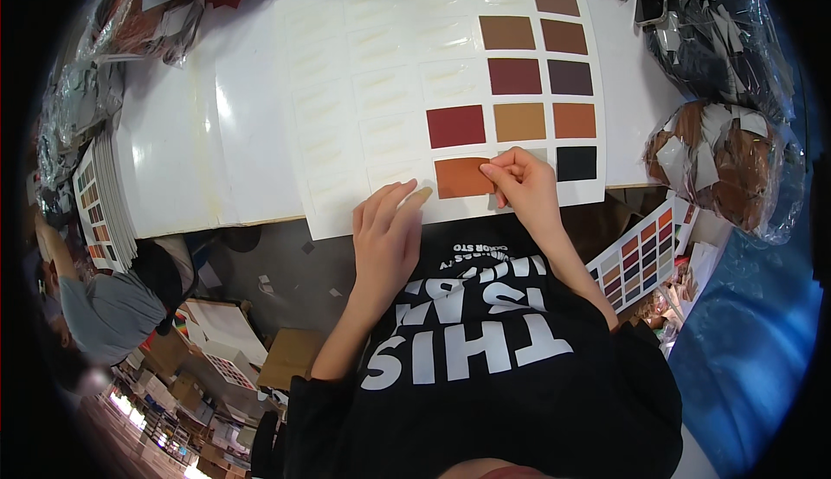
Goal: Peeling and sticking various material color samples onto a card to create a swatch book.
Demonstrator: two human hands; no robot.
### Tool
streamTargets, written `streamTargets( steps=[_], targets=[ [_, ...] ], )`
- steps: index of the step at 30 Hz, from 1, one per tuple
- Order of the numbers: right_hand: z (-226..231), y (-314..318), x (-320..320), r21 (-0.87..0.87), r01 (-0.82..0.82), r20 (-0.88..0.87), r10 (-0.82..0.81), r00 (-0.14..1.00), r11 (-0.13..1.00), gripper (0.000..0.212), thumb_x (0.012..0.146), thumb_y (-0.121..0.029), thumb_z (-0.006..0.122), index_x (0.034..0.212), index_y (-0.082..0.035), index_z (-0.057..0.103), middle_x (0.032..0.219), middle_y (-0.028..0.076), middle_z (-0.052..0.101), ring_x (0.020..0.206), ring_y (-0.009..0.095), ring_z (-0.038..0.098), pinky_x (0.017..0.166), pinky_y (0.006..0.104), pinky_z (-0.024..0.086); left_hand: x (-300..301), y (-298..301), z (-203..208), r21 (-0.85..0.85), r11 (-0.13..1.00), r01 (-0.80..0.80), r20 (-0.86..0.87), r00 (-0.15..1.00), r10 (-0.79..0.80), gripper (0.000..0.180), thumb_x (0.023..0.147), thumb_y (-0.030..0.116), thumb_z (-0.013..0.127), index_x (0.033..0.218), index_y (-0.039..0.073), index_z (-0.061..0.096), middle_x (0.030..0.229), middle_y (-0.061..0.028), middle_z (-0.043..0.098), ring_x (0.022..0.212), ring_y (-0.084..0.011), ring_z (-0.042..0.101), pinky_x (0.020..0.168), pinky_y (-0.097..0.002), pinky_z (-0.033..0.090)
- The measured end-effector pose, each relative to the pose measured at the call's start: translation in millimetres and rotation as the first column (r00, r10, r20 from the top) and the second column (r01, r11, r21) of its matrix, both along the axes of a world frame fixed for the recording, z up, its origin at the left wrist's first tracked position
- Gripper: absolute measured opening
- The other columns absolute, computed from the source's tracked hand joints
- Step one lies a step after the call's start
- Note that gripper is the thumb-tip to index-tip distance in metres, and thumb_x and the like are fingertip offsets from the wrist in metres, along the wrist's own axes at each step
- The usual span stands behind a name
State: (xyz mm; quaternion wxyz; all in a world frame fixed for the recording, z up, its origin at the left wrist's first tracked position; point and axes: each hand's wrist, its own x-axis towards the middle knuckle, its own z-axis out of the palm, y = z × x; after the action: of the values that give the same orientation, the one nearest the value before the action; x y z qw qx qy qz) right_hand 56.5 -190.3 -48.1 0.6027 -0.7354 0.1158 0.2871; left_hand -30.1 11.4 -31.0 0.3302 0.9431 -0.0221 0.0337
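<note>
While the right hand (524, 183) pinches the orange-brown swatch (461, 177) at its right edge on the white sample card (346, 133) (near row), the left hand (385, 219) rests open, holding nothing; I'd square it, then press flat.

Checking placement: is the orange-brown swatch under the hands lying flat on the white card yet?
Mostly flat: the orange-brown swatch lies on the white card, its right edge pinched by the right hand. Whether it is pressed down, cannot tell.
</note>
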Motion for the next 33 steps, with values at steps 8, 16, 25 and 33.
streamTargets(
  steps=[8, 16, 25, 33],
  targets=[
    [0.5, 3.5, 3.5, -0.033, -0.006, 0.018, 0.007, 1.0, 0.999, 0.012, 0.089, -0.008, 0.066, 0.083, 0.001, 0.06, 0.059, 0.0, 0.058, 0.045, 0.002, 0.046, 0.041, 0.0173, 0.033, 5.6, -4.6, -8.0, 0.021, 0.996, 0.086, 0.006, 0.996, -0.086, 0.034, 0.083, 0.002, 0.062, 0.117, 0.007, 0.061, 0.125, -0.0054, 0.059, 0.116, -0.0267, 0.053, 0.094, -0.0383, 0.04],
    [1.7, 4.1, 3.5, -0.024, -0.005, 0.0, 0.005, 1.0, 1.0, 0.014, 0.089, -0.01, 0.065, 0.082, 0.001, 0.06, 0.056, 0.0, 0.056, 0.045, 0.003, 0.046, 0.043, 0.0194, 0.035, 12.9, -6.9, -12.7, 0.114, 0.975, 0.192, -0.015, 0.981, -0.192, 0.037, 0.083, 0.01, 0.064, 0.12, 0.006, 0.059, 0.132, -0.0044, 0.055, 0.118, -0.0226, 0.051, 0.096, -0.0392, 0.037],
    [4.0, 5.7, 3.6, -0.06, -0.02, 0.006, 0.021, 1.0, 0.998, 0.015, 0.088, -0.01, 0.065, 0.082, 0.001, 0.058, 0.055, 0.0, 0.054, 0.046, 0.004, 0.047, 0.044, 0.0208, 0.035, 10.7, -6.6, -14.3, 0.262, 0.932, 0.249, -0.05, 0.968, -0.245, 0.04, 0.084, 0.014, 0.063, 0.123, 0.01, 0.058, 0.136, -0.0011, 0.051, 0.12, -0.0184, 0.049, 0.102, -0.0422, 0.032],
    [5.3, 5.6, 4.6, -0.334, -0.061, 0.226, 0.143, 0.963, 0.94, 0.022, 0.085, -0.011, 0.068, 0.078, -0.001, 0.049, 0.052, 0.008, 0.053, 0.044, 0.017, 0.051, 0.045, 0.0304, 0.036, 23.2, -29.1, -15.6, 0.138, 0.904, 0.404, -0.095, 0.914, -0.394, 0.048, 0.087, 0.021, 0.061, 0.13, 0.002, 0.051, 0.142, -0.0117, 0.044, 0.134, -0.0255, 0.038, 0.109, -0.0464, 0.03]
  ],
)
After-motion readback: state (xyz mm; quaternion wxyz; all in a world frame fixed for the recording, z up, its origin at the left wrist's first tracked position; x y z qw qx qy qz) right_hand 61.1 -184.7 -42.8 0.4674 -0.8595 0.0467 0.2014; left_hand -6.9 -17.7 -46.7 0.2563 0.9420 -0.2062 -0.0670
